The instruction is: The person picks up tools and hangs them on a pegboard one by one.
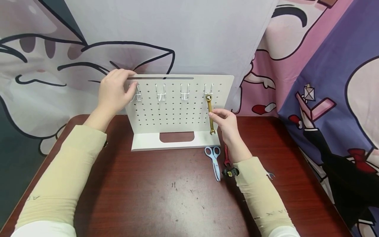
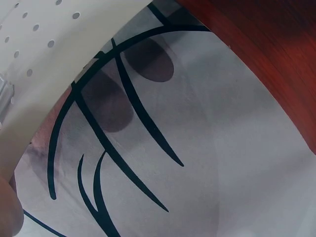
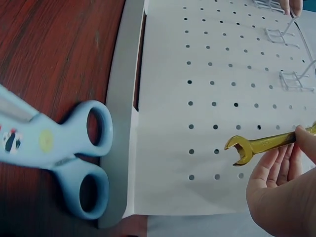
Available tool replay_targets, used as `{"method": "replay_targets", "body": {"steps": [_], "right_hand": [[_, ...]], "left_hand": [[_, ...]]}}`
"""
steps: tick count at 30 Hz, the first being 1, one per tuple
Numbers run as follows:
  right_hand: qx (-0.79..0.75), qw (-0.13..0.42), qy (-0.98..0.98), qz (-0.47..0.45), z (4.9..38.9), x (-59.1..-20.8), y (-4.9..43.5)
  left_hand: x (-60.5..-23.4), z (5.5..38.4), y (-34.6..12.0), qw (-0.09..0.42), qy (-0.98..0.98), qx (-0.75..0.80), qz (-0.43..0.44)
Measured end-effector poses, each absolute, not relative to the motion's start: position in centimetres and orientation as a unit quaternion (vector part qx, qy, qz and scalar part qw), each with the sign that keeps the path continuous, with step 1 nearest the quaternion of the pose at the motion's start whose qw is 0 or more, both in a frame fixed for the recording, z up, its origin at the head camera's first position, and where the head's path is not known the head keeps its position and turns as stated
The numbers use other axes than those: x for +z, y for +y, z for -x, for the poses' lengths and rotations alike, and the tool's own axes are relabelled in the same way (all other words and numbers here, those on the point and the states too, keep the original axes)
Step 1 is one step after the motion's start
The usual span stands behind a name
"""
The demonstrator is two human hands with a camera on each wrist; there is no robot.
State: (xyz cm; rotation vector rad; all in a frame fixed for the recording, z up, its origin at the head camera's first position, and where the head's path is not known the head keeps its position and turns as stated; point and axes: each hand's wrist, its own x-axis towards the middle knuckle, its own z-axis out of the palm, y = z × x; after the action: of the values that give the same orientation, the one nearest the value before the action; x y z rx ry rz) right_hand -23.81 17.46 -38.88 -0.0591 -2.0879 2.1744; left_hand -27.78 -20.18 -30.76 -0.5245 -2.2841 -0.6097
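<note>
A white pegboard point(image 1: 177, 115) stands upright on its flat base, with several wire hooks point(image 1: 185, 93) along its upper part. My left hand point(image 1: 115, 90) holds its top left corner, thumb on the front face and fingers over the top edge. Between thumb and fingers my right hand point(image 1: 226, 123) pinches a gold wrench point(image 1: 210, 113), which hangs nearly vertical before the board's right side. The wrench's ring end overlaps the rightmost hook point(image 1: 208, 88) in the head view, and its open jaw points down. In the right wrist view the wrench's open end point(image 3: 242, 150) shows close over the perforated face.
Light blue scissors point(image 1: 214, 161) lie before the base, handles toward it. Beside them lies a red wrench point(image 1: 226, 154), partly hidden by my right wrist. A silver wrench end point(image 1: 270, 175) peeks out past the right sleeve. Printed cloth point(image 1: 207, 36) hangs behind the brown table point(image 1: 148, 191).
</note>
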Motion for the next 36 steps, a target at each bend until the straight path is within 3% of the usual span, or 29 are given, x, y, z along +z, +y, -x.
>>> {"method": "replay_targets", "body": {"steps": [19, 36], "right_hand": [[0.722, 0.068, -0.685, 0.061, 25.2, -39.1, 16.5], [0.708, 0.045, -0.705, 0.025, 23.9, -40.1, 18.3]], "left_hand": [[-31.0, 27.6, -20.2, 0.357, -0.879, -0.238, 0.21], [-30.7, 27.5, -20.2, 0.356, -0.882, -0.228, 0.207]]}}
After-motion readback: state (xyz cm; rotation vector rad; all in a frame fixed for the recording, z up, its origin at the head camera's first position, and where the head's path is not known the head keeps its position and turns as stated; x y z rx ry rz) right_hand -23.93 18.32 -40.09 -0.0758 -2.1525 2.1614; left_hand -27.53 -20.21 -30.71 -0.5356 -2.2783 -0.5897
